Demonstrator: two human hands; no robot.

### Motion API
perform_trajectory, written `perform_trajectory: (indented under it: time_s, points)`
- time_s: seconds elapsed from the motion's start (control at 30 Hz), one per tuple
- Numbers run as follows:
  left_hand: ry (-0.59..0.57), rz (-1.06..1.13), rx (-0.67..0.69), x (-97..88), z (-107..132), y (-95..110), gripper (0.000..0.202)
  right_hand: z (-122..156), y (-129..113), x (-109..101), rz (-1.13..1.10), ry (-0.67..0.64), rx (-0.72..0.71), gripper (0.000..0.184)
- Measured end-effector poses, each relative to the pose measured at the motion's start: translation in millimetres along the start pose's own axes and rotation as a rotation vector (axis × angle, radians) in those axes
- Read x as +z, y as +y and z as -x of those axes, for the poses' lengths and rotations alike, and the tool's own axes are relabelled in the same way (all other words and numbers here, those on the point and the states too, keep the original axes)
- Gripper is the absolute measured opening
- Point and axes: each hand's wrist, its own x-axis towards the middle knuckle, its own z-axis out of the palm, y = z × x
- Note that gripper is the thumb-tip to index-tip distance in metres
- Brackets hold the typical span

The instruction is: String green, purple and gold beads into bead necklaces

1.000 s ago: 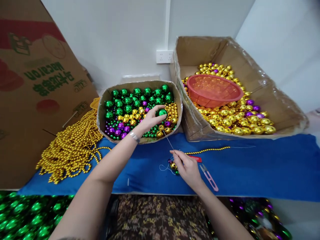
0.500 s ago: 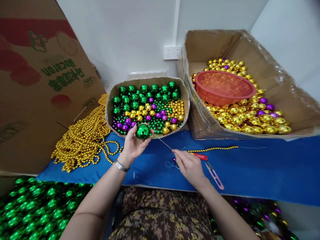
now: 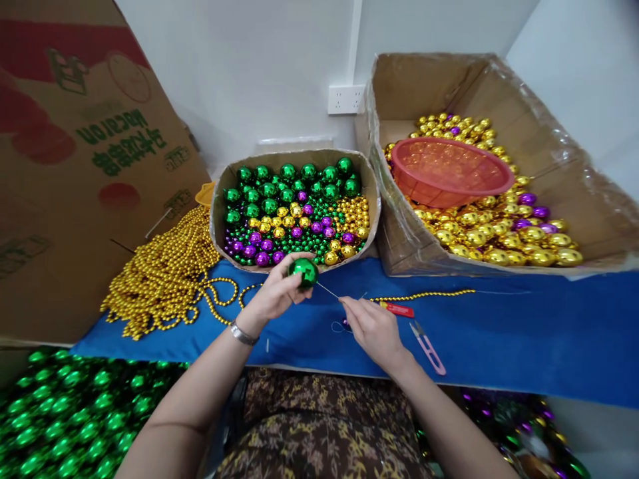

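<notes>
Our left hand (image 3: 279, 291), thumb and fingers gripping a green ball (image 3: 303, 271), was over the smaller box (image 3: 274, 159) a second ago; now it is just in front of it. That brings the ball to the end of the thin needle (image 3: 328, 289), so we judge the two are lined up (whether the tip is in a hole, we cannot tell). Our right hand (image 3: 375, 329) pinches the needle's other end.

Counting from the left, we have one printed carton (image 3: 64, 219), one heap of gold strands (image 3: 160, 276) too tangled to count, one held ball, one needle, two open boxes, the larger box (image 3: 409, 86) bearing one red basin (image 3: 434, 189), then one separate gold strand (image 3: 429, 295), one red tag (image 3: 399, 310) and one pair of pink snips (image 3: 429, 349).
</notes>
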Motion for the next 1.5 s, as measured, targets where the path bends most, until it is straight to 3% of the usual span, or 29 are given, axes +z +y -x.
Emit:
perform_trajectory:
  time_s: [0.23,0.57,0.73,0.93,1.1,1.33,1.5]
  points:
    - [-0.041,-0.02,0.027,7.6,1,-10,0.05,0,0,-1,-0.255,-0.028,0.062,0.026]
    - [0.025,-0.065,0.077,13.9,5,-11,0.053,5,2,5,-0.136,0.016,0.036,0.027]
    - [-0.013,-0.026,0.05,13.5,7,-11,0.051,6,2,5,-0.262,-0.001,0.028,0.025]
    - [0.013,-0.072,0.08,13.3,9,-13,0.053,9,1,8,-0.163,0.021,0.037,0.026]
    - [-0.02,-0.025,0.047,11.0,11,-14,0.053,9,0,7,-0.3,-0.009,0.035,0.025]
    - [-0.059,-0.05,0.096,11.5,12,-14,0.059,11,4,7,-0.249,0.019,0.021,0.024]
    - [-0.061,-0.034,0.109,13.3,12,-13,0.058,9,2,5,-0.33,0.02,0.017,0.022]
